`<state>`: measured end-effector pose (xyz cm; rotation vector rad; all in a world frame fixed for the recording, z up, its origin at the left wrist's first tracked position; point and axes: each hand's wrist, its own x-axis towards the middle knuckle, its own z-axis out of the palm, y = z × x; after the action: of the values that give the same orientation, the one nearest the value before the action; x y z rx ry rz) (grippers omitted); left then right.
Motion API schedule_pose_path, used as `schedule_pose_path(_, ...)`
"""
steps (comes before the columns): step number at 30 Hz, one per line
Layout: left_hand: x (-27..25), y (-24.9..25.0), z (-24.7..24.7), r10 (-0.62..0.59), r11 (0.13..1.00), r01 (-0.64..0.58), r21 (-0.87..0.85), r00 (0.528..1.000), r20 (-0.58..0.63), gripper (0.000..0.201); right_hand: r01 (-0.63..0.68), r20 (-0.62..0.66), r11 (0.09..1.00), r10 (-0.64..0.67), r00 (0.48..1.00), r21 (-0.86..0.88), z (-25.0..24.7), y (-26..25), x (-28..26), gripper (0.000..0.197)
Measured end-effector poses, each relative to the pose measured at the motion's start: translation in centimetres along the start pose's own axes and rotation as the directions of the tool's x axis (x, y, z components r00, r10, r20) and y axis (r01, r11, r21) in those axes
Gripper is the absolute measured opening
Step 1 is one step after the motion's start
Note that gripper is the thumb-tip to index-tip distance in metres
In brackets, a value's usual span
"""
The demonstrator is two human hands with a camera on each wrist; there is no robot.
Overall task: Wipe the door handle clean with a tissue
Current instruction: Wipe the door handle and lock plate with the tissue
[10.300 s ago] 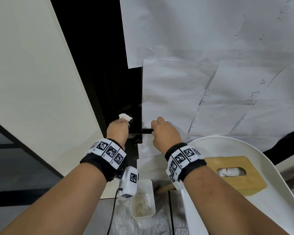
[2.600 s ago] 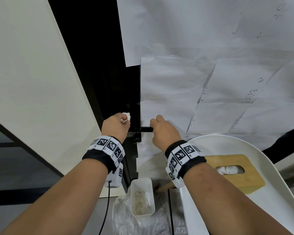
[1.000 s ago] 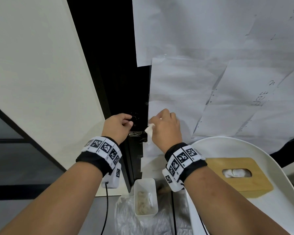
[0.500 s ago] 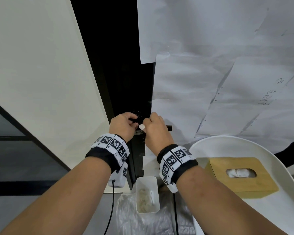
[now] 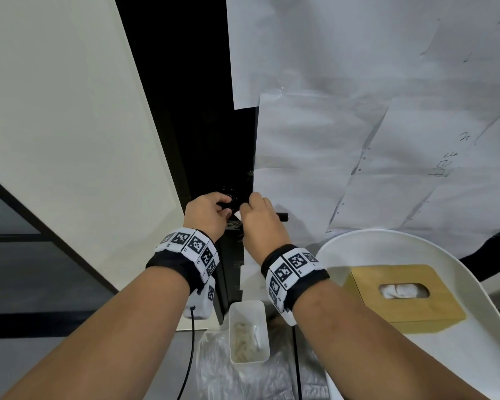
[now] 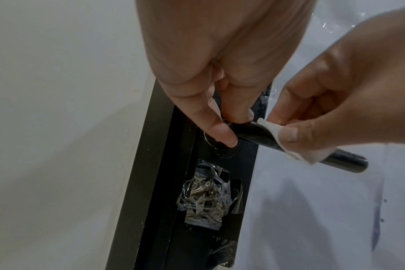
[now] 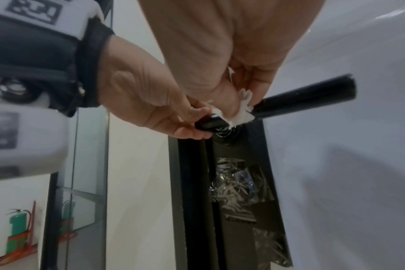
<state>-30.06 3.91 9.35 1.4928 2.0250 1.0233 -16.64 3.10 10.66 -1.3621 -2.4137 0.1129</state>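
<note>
One tissue (image 6: 287, 140), small and folded, is wrapped over the middle of the handle (image 6: 335, 159), pinched there by the right hand (image 6: 335, 102) between thumb and curled fingers. The handle is a black lever, fixed to the dark door edge (image 7: 192, 182); its long axis runs roughly level, from the round pivot (image 7: 224, 134) near that edge out to a free end pointing right, over the white paper sheets (image 5: 358, 140) taped on the door. In the wrist views it tilts a little, though how much of that is the camera I cannot tell.

The tissue looks soft, thin and easy to tear, so it probably wants a light pinch with a fold around the bar, not a hard drag. The handle looks stiff and glossy, likely slippery under dry paper, and it may swing down if pressed; the inner end by the pivot seems the place to steady it. The left hand (image 5: 207, 216) is there, its thumb and fingertips closed on the stub of the handle at the pivot.

Below the pivot a patch of crinkled clear film (image 6: 206, 197) covers the lock plate. Lower still, in the head view, stand a small white bin (image 5: 248, 330) with scraps in it and a wooden tissue box (image 5: 401, 295) on a white curved tray (image 5: 474, 356).
</note>
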Motion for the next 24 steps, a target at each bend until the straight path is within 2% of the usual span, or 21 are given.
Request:
schedule_pose_path(4,0.0,-0.1,0.0,-0.006,1.0,0.006,-0.006,1.0,0.031,0.025,-0.024,-0.021,1.0,0.023,1.0,-0.021,-0.7,1.5,-0.7,0.029)
schedule_pose_path(9,0.3,-0.3,0.3,-0.011,1.0,0.012,-0.016,0.999,0.038,0.024,-0.205,-0.045,0.979,0.204,0.978,-0.009,-0.9,5.7,-1.5,0.029)
schedule_pose_path(11,0.3,-0.3,0.3,-0.014,0.999,0.016,-0.037,0.999,0.039,0.024,-0.341,-0.058,0.933,0.349,0.935,0.115,-0.5,7.1,-1.7,0.026)
schedule_pose_path(13,0.3,-0.4,0.4,-0.016,0.999,0.017,-0.048,0.999,0.035,0.024,-0.473,-0.012,0.83,0.498,0.867,0.295,0.1,7.9,-1.7,0.023)
schedule_pose_path(16,0.2,-0.4,0.4,-0.014,0.998,0.015,-0.054,0.999,0.03,0.024,-0.58,0.122,0.582,0.638,0.76,0.571,1.6,7.2,-1.5,0.021)
schedule_pose_path(18,0.2,-0.4,0.4,-0.012,0.999,0.014,-0.05,0.999,0.03,0.024,-0.603,0.239,0.342,0.694,0.679,0.721,1.8,6.4,-1.3,0.021)
schedule_pose_path(20,0.2,-0.3,0.4,-0.013,0.999,0.014,-0.043,0.999,0.032,0.024,-0.574,0.39,0.047,0.689,0.612,0.817,1.4,5.7,-1.0,0.021)
schedule_pose_path(22,0.1,-0.4,0.4,-0.009,0.999,0.01,-0.042,1.0,0.03,0.024,-0.459,0.539,-0.303,0.619,0.572,0.835,1.0,4.5,-0.7,0.02)
schedule_pose_path(23,0.1,-0.3,0.4,-0.006,0.999,0.007,-0.044,1.0,0.027,0.023,-0.398,0.588,-0.433,0.577,0.567,0.809,0.9,3.9,-0.5,0.02)
schedule_pose_path(24,0.0,-0.4,0.3,-0.001,0.999,0.003,-0.045,1.0,0.026,0.023,-0.371,0.614,-0.497,0.534,0.582,0.784,1.0,3.2,-0.4,0.019)
